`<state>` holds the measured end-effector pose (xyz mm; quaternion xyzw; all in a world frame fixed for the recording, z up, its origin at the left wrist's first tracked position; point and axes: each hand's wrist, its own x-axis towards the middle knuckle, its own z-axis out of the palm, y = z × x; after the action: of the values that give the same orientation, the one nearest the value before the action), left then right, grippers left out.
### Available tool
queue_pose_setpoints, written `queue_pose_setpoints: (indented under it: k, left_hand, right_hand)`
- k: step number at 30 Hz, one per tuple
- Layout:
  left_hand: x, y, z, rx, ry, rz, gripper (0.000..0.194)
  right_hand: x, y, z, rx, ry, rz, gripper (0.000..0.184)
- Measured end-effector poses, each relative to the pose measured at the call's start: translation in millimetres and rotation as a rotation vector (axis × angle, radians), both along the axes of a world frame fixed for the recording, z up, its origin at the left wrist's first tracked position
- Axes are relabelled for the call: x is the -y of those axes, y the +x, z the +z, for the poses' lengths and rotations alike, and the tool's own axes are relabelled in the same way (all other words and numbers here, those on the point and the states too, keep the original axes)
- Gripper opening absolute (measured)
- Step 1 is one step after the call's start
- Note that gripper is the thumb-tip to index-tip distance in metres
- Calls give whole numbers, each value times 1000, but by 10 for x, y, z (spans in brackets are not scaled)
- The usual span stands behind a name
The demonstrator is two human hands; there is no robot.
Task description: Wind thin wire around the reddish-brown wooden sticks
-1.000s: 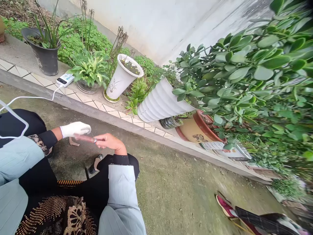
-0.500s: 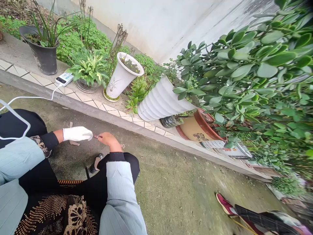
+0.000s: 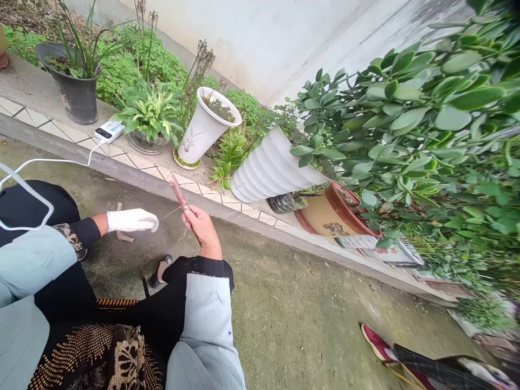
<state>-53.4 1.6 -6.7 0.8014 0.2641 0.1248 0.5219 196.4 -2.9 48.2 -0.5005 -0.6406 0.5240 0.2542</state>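
In the head view my left hand (image 3: 136, 220) wears a white glove, its fingers curled shut on one end of a thin string (image 3: 169, 214). The string runs taut to the right, up to a reddish-brown wooden stick (image 3: 176, 189). Bare and closed, my right hand (image 3: 201, 225) grips that stick low down, with its top end pointing up and away from me. Some turns of string or wire appear wound around the stick just above my fingers. A thin loose end (image 3: 183, 235) dangles below the right hand. The stick's lower part is hidden in my palm.
A piece of wood (image 3: 124, 236) lies on the ground beyond my left wrist. Along the tiled ledge (image 3: 152, 171) stand several potted plants, including a white pot (image 3: 206, 130), and a white device (image 3: 109, 131) with a cable. Another person's red shoe (image 3: 376, 342) shows at lower right.
My right hand has moved right and turned upward with the stick, away from the left hand. The string between them is now stretched out and visible. The left hand has barely moved.
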Motion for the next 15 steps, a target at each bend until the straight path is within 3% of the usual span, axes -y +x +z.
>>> queue_pose_setpoints:
  k: [2,5,9,12,15]
  left_hand:
    - [53,56,27,24,-23,-33,29]
    - [110,99,65,2,-17,-60,24]
    - [112,44,82,-119,125,-54,23]
    - [87,-30,87,-206,267,-35,23]
    - [54,-82,84,-210,300,-29,23]
  right_hand:
    - [-56,4,-97,229,76,-100,31]
    - [-107,-77,-228,631,125,-61,29]
    - [-81,-270,-330,971,-39,302,27]
    - [-7,-431,-387,890,-284,629,21]
    - [56,-493,-352,580,-485,870,23]
